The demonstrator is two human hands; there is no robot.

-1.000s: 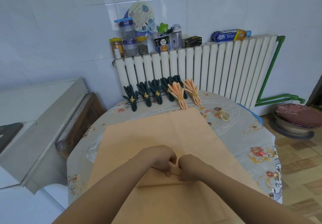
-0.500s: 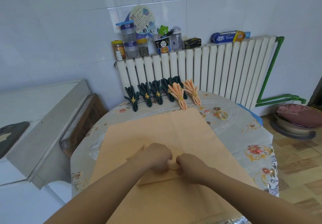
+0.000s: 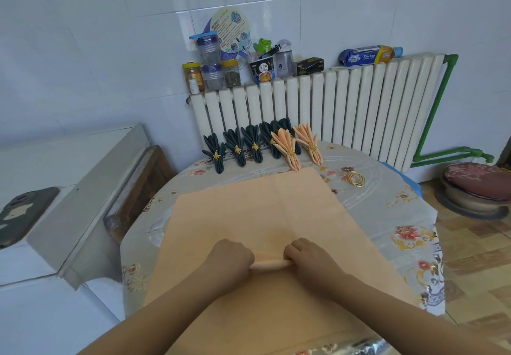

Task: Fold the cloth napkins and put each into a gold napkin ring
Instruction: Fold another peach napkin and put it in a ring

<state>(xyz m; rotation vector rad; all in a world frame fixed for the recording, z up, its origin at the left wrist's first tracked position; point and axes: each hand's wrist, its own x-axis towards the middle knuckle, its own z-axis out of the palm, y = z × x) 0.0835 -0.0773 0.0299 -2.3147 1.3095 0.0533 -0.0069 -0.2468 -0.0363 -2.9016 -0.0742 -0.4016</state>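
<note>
My left hand (image 3: pixel 231 258) and right hand (image 3: pixel 309 256) now sit slightly wider apart, each pinching a raised pleat in the flat peach cloth napkin (image 3: pixel 257 216) on the floral-covered table (image 3: pixel 409 216), so I judge accordion folding has begun.

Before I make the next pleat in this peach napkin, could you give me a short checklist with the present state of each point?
1. Both hands hold the fold: ok. The left hand and the right hand pinch the gathered ridge between them.
2. Peach napkin flat ahead of the fold: ok, only a centre crease shows.
3. Far corner clear of the finished napkins: cannot tell; it lies very near one peach napkin's tip.
4. Spare gold rings ready: ok, on the table right of the cloth.
5. Pleat width even: cannot tell, the hands hide both ends.
6. Near edge on the table: cannot tell, the arms cover it.
</note>
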